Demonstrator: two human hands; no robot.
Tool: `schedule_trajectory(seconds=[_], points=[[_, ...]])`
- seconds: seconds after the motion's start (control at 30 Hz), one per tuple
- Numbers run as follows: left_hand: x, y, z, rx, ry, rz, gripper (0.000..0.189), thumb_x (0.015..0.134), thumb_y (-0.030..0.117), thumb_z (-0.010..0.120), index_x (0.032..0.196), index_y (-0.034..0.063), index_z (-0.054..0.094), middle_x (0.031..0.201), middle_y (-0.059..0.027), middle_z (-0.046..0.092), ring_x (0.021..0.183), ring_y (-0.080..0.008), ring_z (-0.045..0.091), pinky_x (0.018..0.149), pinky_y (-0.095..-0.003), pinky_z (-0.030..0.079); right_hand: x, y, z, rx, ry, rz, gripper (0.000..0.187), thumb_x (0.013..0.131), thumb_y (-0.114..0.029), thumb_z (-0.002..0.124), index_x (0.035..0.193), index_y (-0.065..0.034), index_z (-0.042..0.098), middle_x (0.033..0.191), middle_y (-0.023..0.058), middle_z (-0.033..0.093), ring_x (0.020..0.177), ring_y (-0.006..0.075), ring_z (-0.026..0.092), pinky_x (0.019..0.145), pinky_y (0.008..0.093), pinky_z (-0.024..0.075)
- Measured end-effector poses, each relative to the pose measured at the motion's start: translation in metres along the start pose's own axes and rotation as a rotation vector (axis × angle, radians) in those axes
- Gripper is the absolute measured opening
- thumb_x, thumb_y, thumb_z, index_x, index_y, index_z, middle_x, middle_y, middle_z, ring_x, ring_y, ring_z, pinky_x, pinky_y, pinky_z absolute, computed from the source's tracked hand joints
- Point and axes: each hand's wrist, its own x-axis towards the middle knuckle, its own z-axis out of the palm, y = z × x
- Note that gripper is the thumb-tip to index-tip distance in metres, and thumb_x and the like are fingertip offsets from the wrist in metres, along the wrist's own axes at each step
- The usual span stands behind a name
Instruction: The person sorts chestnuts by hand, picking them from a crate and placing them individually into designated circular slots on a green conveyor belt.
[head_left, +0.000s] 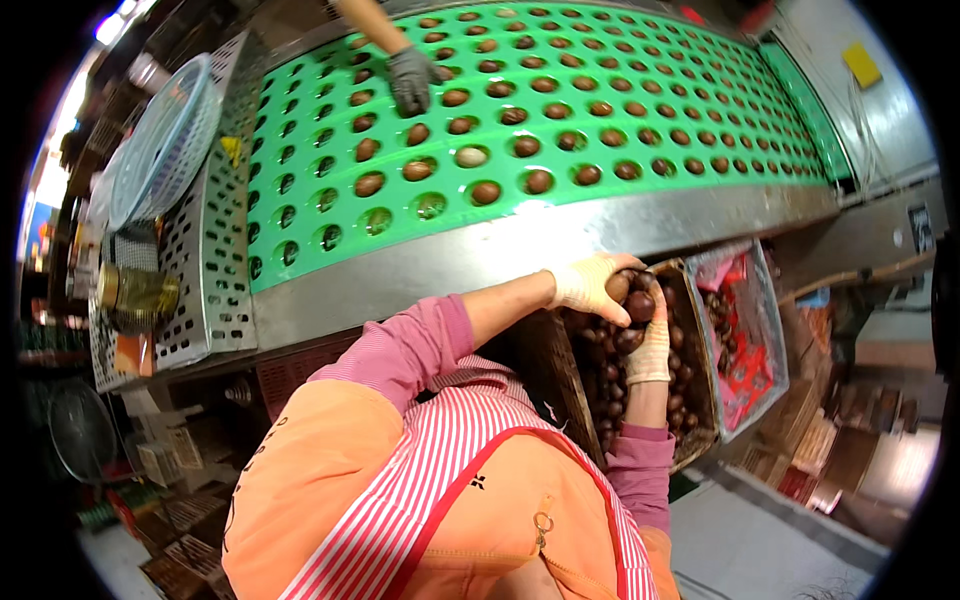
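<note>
My left hand (596, 287) and my right hand (651, 337), both in pale knit gloves, cup several round brown eggs or nuts (640, 306) between them; the picture does not settle which. They are over a worn wooden crate (574, 382) that holds many more of the same brown things. Beyond a metal ledge (450, 251) lies a green sheet (390, 172) with rows of round hollows. Brown oval pieces sit in most hollows, and a paler one (472, 156) is among them. The hollows at the left end hold none.
A co-worker's grey-gloved hand (412, 81) rests on the green sheet. Right of the crate stands a lined bin (776, 352) with red and pink plastic and small brown pieces. At left, a pale blue plastic basket (165, 142) and a jar (139, 291) sit on perforated metal (196, 262).
</note>
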Motion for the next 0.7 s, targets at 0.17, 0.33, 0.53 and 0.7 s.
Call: schedule_trajectory(seconds=[0.17,0.33,0.53,0.7], points=[[-0.113,0.017,-0.111,-0.166,0.286,-0.233,0.097,0.06,0.032,0.085,0.142,0.0047,0.041,0.131,-0.0194,0.055,0.12,-0.0321,0.054,0.101,-0.0397,0.046,0.042,0.058,0.121,-0.293,-0.337,0.04,0.038,0.091,-0.046,0.063,0.112,-0.0144,0.064,0.096,-0.0027,0.065,0.078,0.0074,0.061,0.055,0.0192,0.0454],[-0.241,-0.052,-0.185,-0.253,0.584,-0.158,0.091,0.07,0.021,0.083,0.146,0.0094,0.035,0.135,-0.013,0.051,0.119,-0.0231,0.053,0.094,-0.035,0.05,0.082,0.17,0.23,-0.388,-0.551,0.275,0.038,0.091,-0.04,0.066,0.113,-0.0104,0.063,0.104,0.0005,0.062,0.092,0.012,0.059,0.073,0.0242,0.0483],[-0.369,-0.09,-0.222,-0.482,0.914,-0.401,0.092,0.069,0.015,0.085,0.147,0.02,0.037,0.136,-0.0073,0.049,0.116,-0.0213,0.052,0.093,-0.0364,0.05,0.107,0.313,0.322,-0.558,-0.68,0.362,0.039,0.09,-0.035,0.07,0.116,-0.007,0.065,0.107,0.0041,0.065,0.096,0.0147,0.059,0.081,0.0301,0.0503],[-0.405,-0.148,-0.24,0.097,1.162,-0.596,0.069,0.062,0.021,0.086,0.126,0.0144,0.059,0.125,-0.0115,0.052,0.113,-0.0314,0.056,0.098,-0.0401,0.048,0.134,0.344,0.377,-1.27,-0.742,-0.082,0.056,0.085,-0.038,0.074,0.119,0.0038,0.063,0.113,0.0159,0.067,0.099,0.0233,0.063,0.09,0.0356,0.0499]])
